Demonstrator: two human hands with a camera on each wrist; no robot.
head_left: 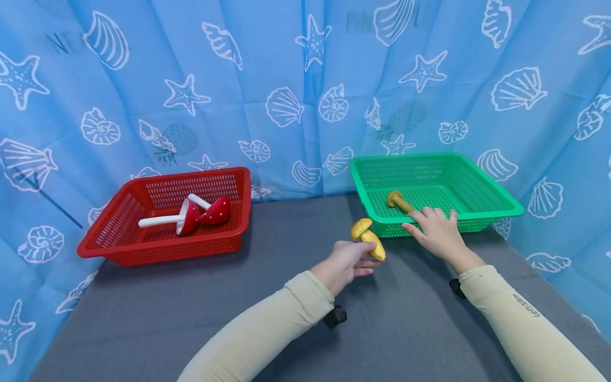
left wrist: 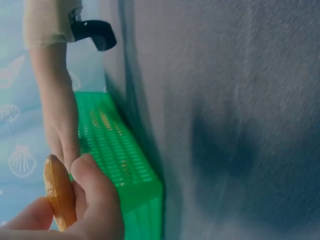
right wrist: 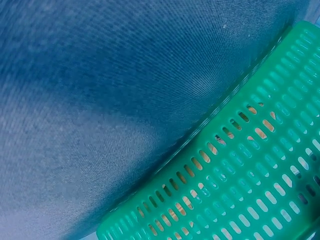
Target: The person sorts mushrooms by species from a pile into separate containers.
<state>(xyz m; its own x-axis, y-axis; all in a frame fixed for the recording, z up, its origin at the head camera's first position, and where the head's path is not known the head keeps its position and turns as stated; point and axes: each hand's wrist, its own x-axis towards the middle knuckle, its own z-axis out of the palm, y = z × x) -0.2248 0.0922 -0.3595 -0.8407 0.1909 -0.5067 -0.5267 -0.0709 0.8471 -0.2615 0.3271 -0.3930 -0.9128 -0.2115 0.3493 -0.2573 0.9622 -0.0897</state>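
Observation:
In the head view my left hand [head_left: 350,261] pinches a yellow toy mushroom [head_left: 372,244] between thumb and fingers, its cap pointing up and left. The left wrist view shows part of that mushroom [left wrist: 59,192] between the fingertips. Over the front rim of the green basket [head_left: 487,216], my right hand [head_left: 438,233] reaches with its fingers spread. A brown toy mushroom [head_left: 400,201] lies inside that basket, its stem end beside the right index finger. Through the slots of the basket wall [right wrist: 235,170], the right wrist view gives only brownish and skin-toned patches; the right fingers are hidden there.
A red basket [head_left: 167,246] stands at the left of the grey tabletop [head_left: 286,233]. Inside lie two red toy mushrooms [head_left: 217,211] with white dots and white stems. Behind both baskets hangs a blue curtain [head_left: 286,69] printed with shells and starfish.

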